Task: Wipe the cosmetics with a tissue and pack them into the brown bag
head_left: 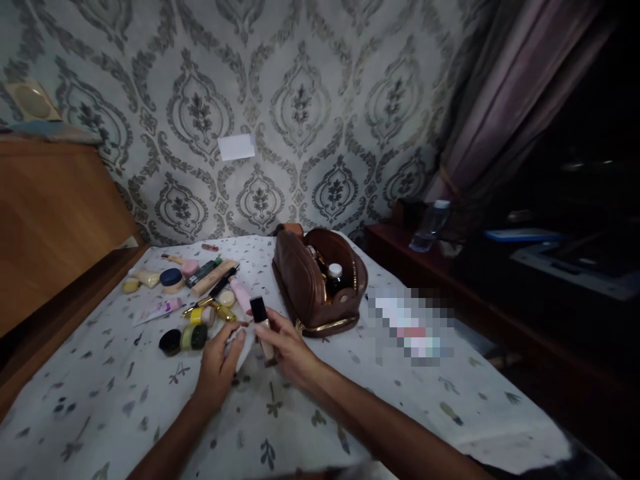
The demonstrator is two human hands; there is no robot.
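Note:
In my right hand (293,350) is a foundation bottle (265,337) with a black cap and beige contents, tilted slightly. My left hand (219,360) is closed on a white cloth-like piece (244,348), just left of the bottle; its exact kind cannot be made out. Right beyond my hands stands a brown toiletry bag (300,283), unzipped, with a white-capped dark bottle (335,277) and other items inside. Left of it lie several cosmetics: a pink tube (241,293), a navy-lidded jar (171,280), a green jar (194,337) and a purple-white tube (159,311).
A patterned white sheet (125,413) covers the surface. At the left rises a wooden panel (55,220); wallpaper backs the far edge. To the right, a clear plastic bottle (430,227) stands on a dark red ledge (400,260). A blurred-out patch (407,323) lies on the sheet.

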